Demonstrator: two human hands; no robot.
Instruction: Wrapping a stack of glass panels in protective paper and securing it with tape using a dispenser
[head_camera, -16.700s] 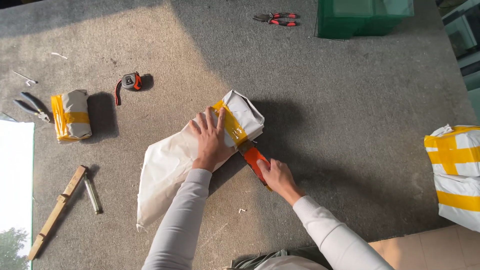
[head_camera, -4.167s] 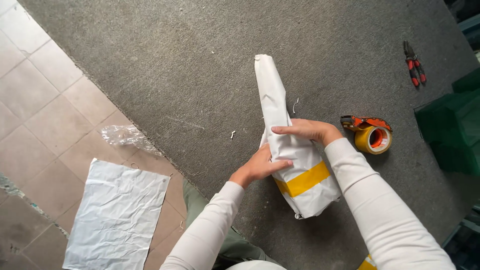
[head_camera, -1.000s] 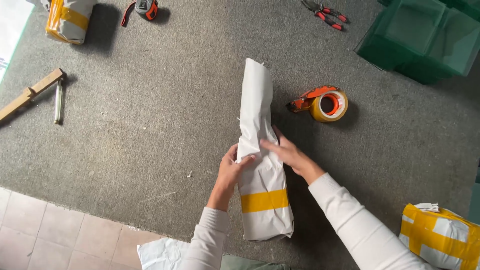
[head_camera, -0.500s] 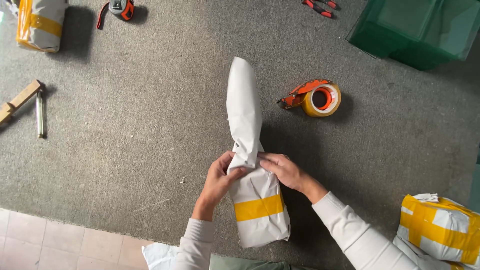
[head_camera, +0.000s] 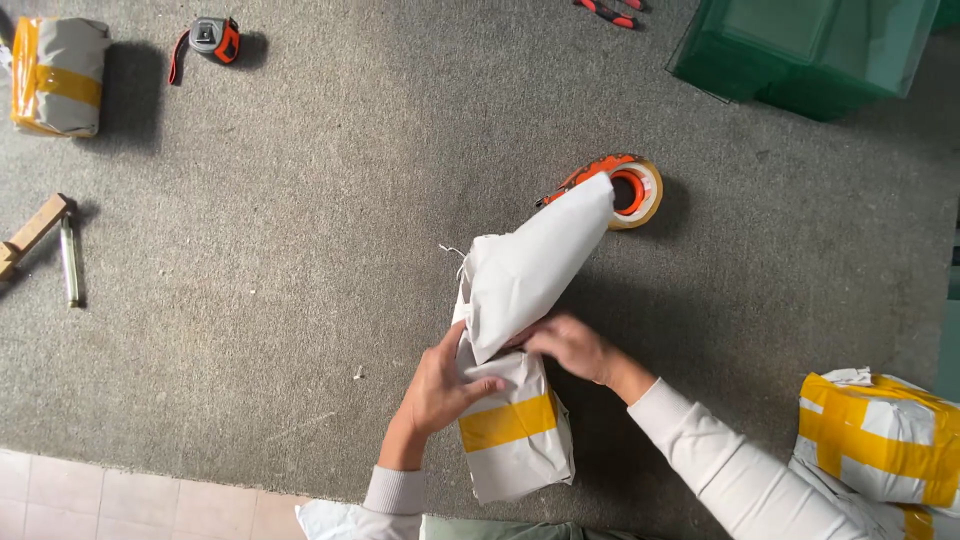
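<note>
- Here we see the white wrapped parcel (head_camera: 515, 440) lying on the grey carpet (head_camera: 300, 300), its long axis running from the near edge of the view away from the person, with one yellow tape band (head_camera: 508, 422) across its lower body.
- Our left hand (head_camera: 440, 385) sits on the parcel's left flank, fingers curled round the wrap and the thumb pressing on its front just above the band.
- Our right hand (head_camera: 570, 345) comes in from the right, fingers drawn together and pinching the base of the loose paper flap (head_camera: 540, 260), which is folded and tilts up and to the right.
- The flap's tip overlaps the tape dispenser (head_camera: 625, 190) in the view; we cannot tell whether they touch.
- The dispenser lies beyond the parcel and to its right, so the right hand is the nearer one to it.
- Well apart lie another taped bundle (head_camera: 55, 75), a tape measure (head_camera: 215, 38), and a further taped parcel (head_camera: 880, 440) to the right.
</note>
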